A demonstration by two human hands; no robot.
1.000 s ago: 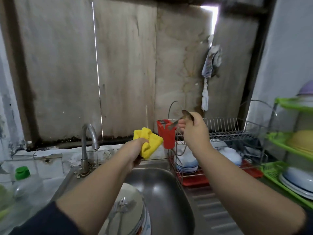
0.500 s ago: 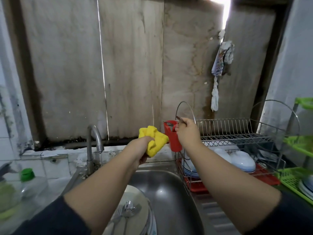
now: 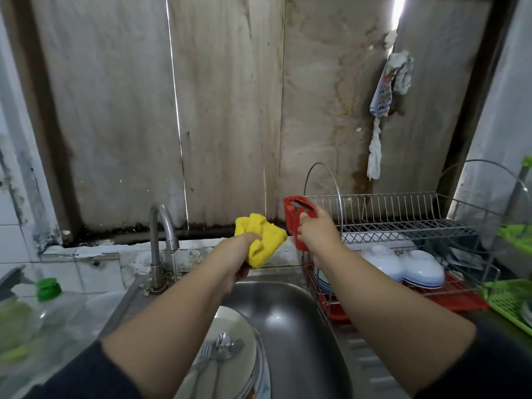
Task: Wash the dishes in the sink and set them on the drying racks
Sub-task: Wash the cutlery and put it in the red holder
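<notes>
Plainly the job is only partly done. At the far left stands a clear bottle with a green cap, and beside it the tap runs a thin stream into the steel sink. Low in the sink a stack of plates waits unwashed, as I judge it, with a fork and spoons lying on the top plate. Above the basin the left hand grips a crumpled yellow cloth, fingers curled round it. Just right of it the right hand pinches the handle of a metal spoon whose bowl sits at the mouth of the red cutlery holder hung on the wire drying rack; whether the spoon is fully seated I cannot tell. White bowls lie upturned on the rack's lower tier, over a red drip tray. At the far right edge a green plastic rack shows. What is left, then, is the stack and the cutlery in the sink.
</notes>
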